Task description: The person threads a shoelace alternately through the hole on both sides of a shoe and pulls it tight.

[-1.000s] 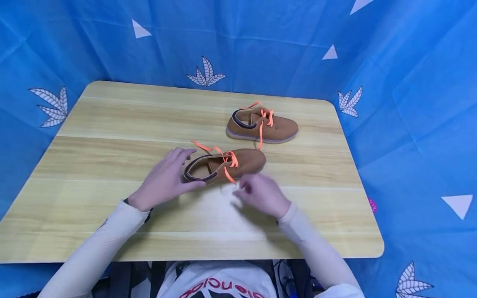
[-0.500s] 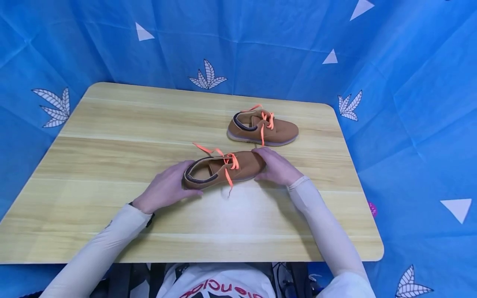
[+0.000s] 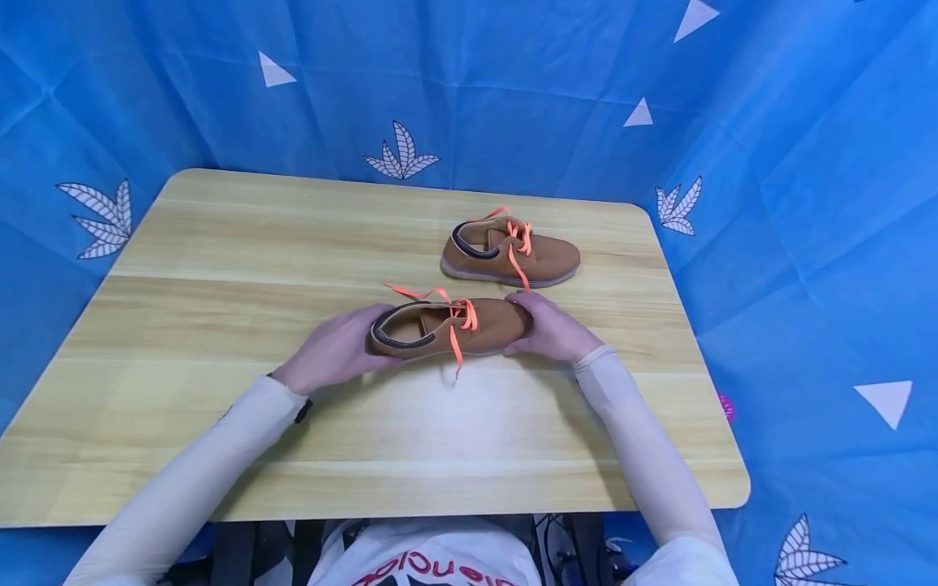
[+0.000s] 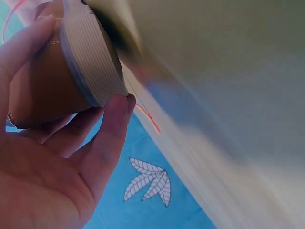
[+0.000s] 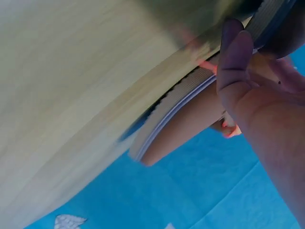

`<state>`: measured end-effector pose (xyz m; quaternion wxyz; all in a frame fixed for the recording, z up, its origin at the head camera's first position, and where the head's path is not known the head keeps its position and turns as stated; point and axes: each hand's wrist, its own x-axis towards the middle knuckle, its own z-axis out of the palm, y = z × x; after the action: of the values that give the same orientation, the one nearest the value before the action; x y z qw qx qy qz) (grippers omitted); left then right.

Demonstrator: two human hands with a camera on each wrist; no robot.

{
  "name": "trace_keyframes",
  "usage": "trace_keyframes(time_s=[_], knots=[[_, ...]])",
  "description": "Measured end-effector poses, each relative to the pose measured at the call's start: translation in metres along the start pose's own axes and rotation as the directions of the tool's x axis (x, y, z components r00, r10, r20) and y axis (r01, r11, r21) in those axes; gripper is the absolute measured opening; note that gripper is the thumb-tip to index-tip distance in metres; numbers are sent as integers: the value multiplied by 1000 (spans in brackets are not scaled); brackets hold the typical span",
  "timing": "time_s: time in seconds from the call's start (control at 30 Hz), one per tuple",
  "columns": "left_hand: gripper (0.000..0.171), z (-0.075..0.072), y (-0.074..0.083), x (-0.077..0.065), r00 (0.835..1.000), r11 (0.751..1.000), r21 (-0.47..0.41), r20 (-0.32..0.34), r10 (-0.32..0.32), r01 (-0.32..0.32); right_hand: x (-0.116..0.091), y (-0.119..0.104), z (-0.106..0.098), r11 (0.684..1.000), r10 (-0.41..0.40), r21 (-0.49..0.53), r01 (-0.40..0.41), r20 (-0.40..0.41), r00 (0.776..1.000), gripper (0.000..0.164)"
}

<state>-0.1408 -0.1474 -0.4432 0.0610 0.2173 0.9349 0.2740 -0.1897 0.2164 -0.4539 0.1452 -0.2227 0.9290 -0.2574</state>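
Note:
Both hands hold a brown lace-up shoe [image 3: 494, 324] between them, its toe pointing right. My left hand [image 3: 330, 352] grips the heel; in the left wrist view its thumb lies on the brown upper [image 4: 40, 78] and a fingertip meets the ribbed sole edge [image 4: 93, 52]. At the other end my right hand [image 3: 550, 328] grips the toe. An orange lace [image 3: 456, 346] hangs down the near side, and another end trails off the far side. Just behind sits a matching brown shoe [image 3: 555, 259], also toe to the right, seen past the right hand in the right wrist view.
The shoes are at a light wood-grain table [image 3: 220, 244] with rounded corners. Blue cloth [image 3: 513, 49] printed with white leaves and triangles surrounds its back and sides. The person's shirt [image 3: 432, 561] is at the near edge.
My right hand has gone from the near-side lace to the toe and taken hold of it. The left hand has closed round the heel. The held shoe has shifted slightly right.

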Motion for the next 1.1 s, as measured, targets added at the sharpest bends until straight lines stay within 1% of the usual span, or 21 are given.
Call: trace_keyframes(time_s=[0.07, 0.2, 0.37, 0.53, 0.7, 0.83, 0.97, 1.1], knots=[[79, 1, 1, 10, 1000, 1000, 2, 22, 10, -10, -1, 7, -1, 1000, -2, -5, 2, -15, 1000, 87], [81, 4, 2, 31, 998, 1000, -2, 65, 28, -28, -4, 19, -6, 1000, 22, -2, -22, -23, 999, 89], [84, 8, 5, 57, 995, 999, -2, 88, 45, -45, -9, 32, -14, 997, 80, 20, -79, -46, 996, 92], [87, 11, 7, 76, 993, 998, -24, 103, 56, -53, -11, 43, -20, 995, 92, 37, -90, -68, 993, 89], [85, 16, 6, 89, 991, 996, -47, 107, 77, -72, -10, 51, -25, 992, 113, 65, -108, -89, 990, 88], [85, 20, 6, 98, 990, 993, -59, 97, 106, -100, -10, 56, -28, 988, 133, 93, -125, -92, 987, 86], [86, 23, 6, 103, 989, 992, -72, 97, 113, -106, -12, 61, -29, 984, 152, 109, -142, -86, 985, 85], [89, 26, 6, 104, 990, 993, -79, 105, 95, -87, -13, 63, -28, 983, 151, 119, -141, -83, 985, 84]])
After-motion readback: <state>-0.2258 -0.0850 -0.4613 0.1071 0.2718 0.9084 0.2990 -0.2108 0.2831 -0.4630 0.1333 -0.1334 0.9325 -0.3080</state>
